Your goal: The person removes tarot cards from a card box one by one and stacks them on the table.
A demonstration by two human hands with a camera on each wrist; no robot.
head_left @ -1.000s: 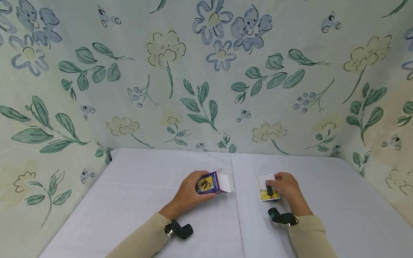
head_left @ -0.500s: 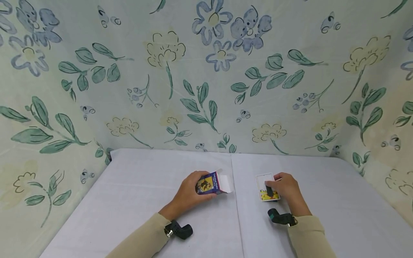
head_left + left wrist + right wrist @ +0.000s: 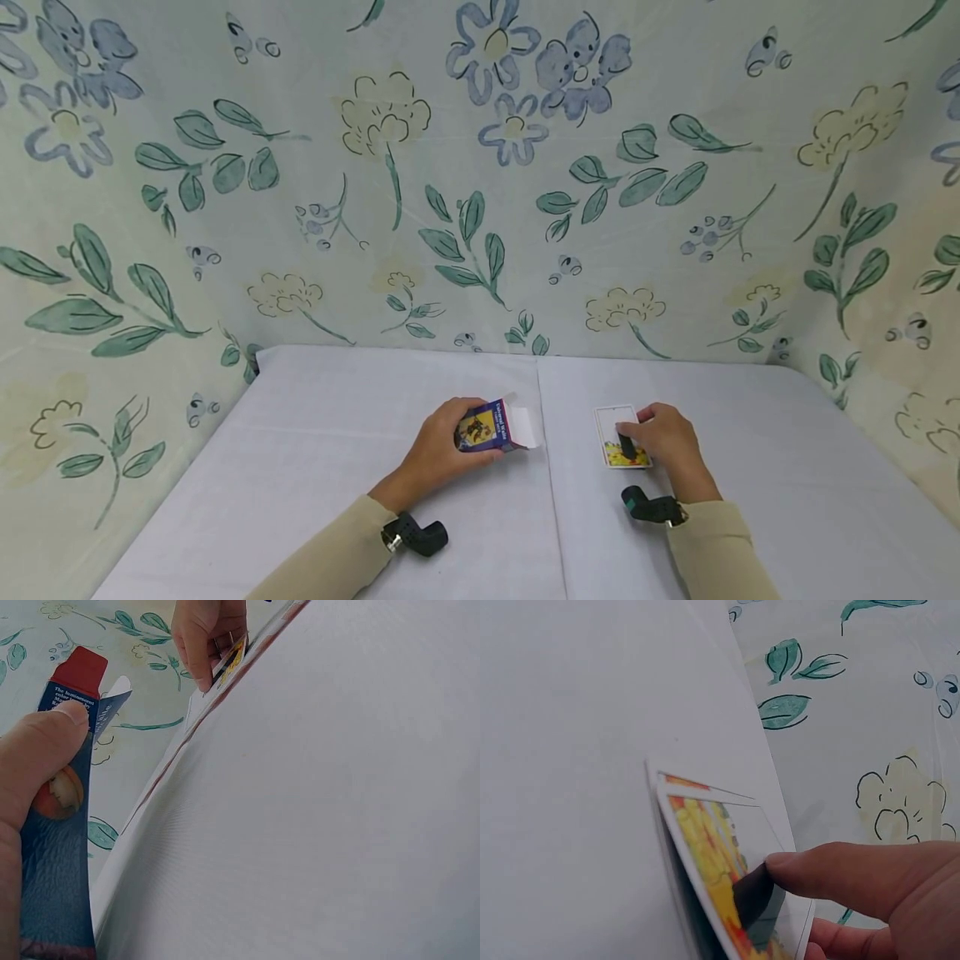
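My left hand (image 3: 433, 454) grips a blue tarot card box (image 3: 480, 427) with a yellow picture on its front. The box's end flap (image 3: 527, 427) is open and points right, towards the cards. In the left wrist view, the thumb (image 3: 52, 746) lies along the side of the box (image 3: 56, 870). To the right, my right hand (image 3: 671, 442) pinches a small stack of tarot cards (image 3: 615, 423) by its right edge. In the right wrist view, the thumb (image 3: 832, 874) presses on the top card (image 3: 705, 855), printed yellow and orange with a dark shape. The fingers beneath are partly hidden.
A white cloth covers the table (image 3: 300, 467), with a crease running between the hands. Behind it hangs a floral curtain (image 3: 480, 250). Black wrist cameras (image 3: 423, 537) sit on both wrists, over beige sleeves (image 3: 330, 546).
The left hand and the box stay in place. The cards in the right hand have tilted or shifted very slightly, and the dark edge under the stack shows less.
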